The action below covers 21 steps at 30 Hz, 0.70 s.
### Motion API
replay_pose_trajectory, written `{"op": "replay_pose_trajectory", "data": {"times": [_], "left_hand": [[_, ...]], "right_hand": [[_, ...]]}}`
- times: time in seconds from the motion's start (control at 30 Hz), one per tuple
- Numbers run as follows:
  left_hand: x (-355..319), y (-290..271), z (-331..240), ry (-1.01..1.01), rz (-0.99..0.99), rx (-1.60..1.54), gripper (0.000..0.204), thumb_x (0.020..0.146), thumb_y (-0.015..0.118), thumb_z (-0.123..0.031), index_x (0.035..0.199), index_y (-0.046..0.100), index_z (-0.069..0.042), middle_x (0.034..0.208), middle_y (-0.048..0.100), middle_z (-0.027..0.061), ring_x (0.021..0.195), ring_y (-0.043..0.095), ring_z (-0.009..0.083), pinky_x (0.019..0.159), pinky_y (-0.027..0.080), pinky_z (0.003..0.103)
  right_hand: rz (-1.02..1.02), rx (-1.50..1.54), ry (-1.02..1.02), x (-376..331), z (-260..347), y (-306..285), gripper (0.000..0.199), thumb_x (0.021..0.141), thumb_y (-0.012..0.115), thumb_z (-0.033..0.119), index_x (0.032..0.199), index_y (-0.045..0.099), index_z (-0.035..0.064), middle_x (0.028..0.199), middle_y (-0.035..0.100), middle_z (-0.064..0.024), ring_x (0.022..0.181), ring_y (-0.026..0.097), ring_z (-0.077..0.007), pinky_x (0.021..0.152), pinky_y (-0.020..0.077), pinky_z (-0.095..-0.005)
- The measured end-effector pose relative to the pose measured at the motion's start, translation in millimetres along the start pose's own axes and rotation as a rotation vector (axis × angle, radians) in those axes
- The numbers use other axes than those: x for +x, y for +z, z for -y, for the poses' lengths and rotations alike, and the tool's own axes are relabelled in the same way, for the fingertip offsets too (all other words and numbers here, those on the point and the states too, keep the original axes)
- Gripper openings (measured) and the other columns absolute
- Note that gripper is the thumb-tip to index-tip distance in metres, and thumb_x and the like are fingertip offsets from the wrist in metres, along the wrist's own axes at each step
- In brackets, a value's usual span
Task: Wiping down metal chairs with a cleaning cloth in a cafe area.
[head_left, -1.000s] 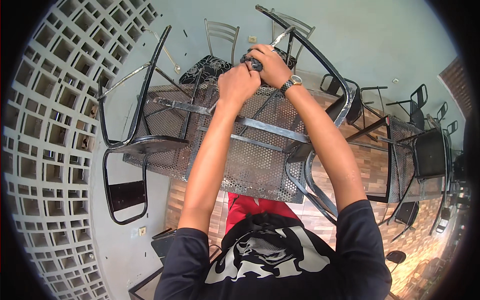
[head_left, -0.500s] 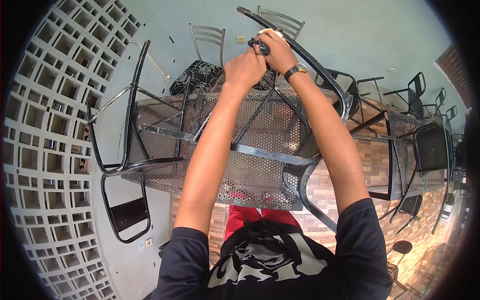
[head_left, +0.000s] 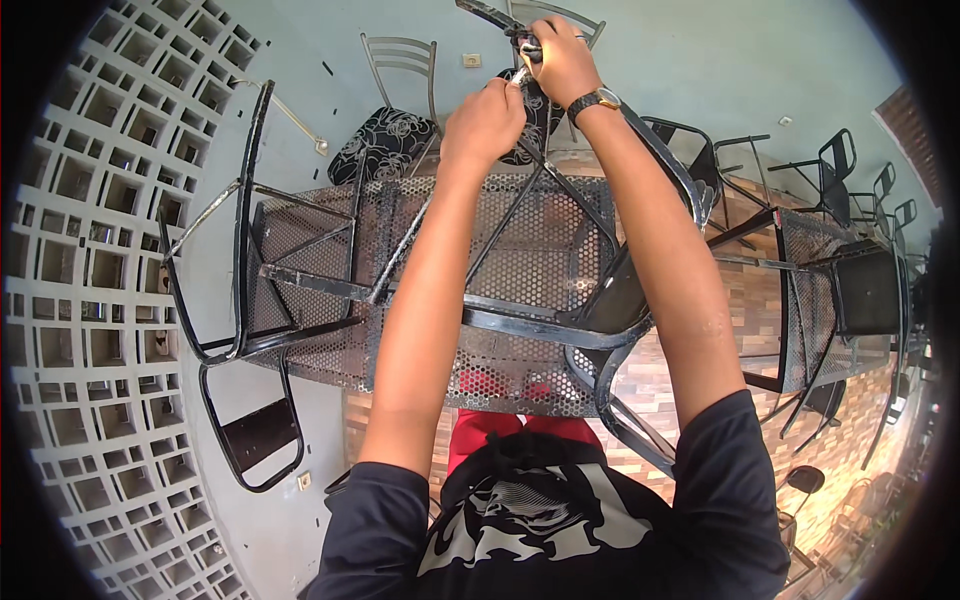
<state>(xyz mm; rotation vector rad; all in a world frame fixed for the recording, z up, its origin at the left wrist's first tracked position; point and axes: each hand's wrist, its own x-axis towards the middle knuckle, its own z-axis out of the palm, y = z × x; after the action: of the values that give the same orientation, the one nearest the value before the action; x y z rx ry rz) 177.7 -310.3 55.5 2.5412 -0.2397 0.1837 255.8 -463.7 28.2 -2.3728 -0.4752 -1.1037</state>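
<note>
A black metal chair frame (head_left: 550, 325) lies with its legs up on a perforated metal table (head_left: 420, 375). My right hand (head_left: 563, 65) is wrapped round the far end of its chair leg (head_left: 488, 14), pressing a dark bunched thing with a pale edge (head_left: 531, 47) there. Just below and to the left, my left hand (head_left: 485, 122) is closed, its fingertips at a small pale, shiny piece (head_left: 519, 76). Whether that piece belongs to the dark bunch I cannot tell. The leg is worn, with scraped paint.
A second upturned black chair frame (head_left: 245, 200) rests on the table's left end. Behind the table stand chairs with a patterned black seat (head_left: 385, 145). A pierced block wall (head_left: 90, 300) rises at left. More tables and black chairs (head_left: 865, 295) fill the right side.
Both hands have moved slightly farther away, the right one up along the chair leg. A gap has opened between them, showing the pale piece. The chair frame has shifted a little.
</note>
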Motion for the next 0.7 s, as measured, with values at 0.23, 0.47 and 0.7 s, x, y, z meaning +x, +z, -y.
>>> {"op": "replay_pose_trajectory", "data": {"times": [0.23,0.47,0.7], "left_hand": [[-5.5,-5.4,-4.4,0.013,-0.078,-0.084,0.044,0.095,0.048,-0.034,0.114,0.070,-0.002,0.103,0.070,0.0268,0.100,0.066,0.0462,0.089,0.051,0.052],[-34.0,-25.0,5.5,0.006,-0.007,0.129,0.045,0.093,0.054,-0.035,0.125,0.067,-0.007,0.106,0.071,0.0248,0.103,0.067,0.0416,0.091,0.052,0.051],[-72.5,-48.3,17.1,-0.018,0.046,0.071,0.049,0.092,0.058,-0.037,0.130,0.063,-0.007,0.108,0.071,0.0238,0.106,0.066,0.0420,0.092,0.052,0.050]], "right_hand": [[-0.043,0.066,-0.032,-18.0,17.3,-5.6,0.031,0.079,0.076,0.010,0.108,0.065,0.0094,0.117,0.063,-0.0110,0.112,0.058,-0.0374,0.093,0.0509,-0.0461],[0.107,0.232,0.015,-34.8,53.7,-14.2,0.042,0.071,0.076,0.004,0.112,0.065,0.0075,0.122,0.062,-0.0130,0.117,0.056,-0.0387,0.098,0.0494,-0.0456],[0.062,0.227,-0.053,-50.9,86.5,-19.4,0.035,0.073,0.076,0.003,0.107,0.068,0.0073,0.118,0.062,-0.0112,0.117,0.055,-0.0359,0.101,0.0474,-0.0440]]}}
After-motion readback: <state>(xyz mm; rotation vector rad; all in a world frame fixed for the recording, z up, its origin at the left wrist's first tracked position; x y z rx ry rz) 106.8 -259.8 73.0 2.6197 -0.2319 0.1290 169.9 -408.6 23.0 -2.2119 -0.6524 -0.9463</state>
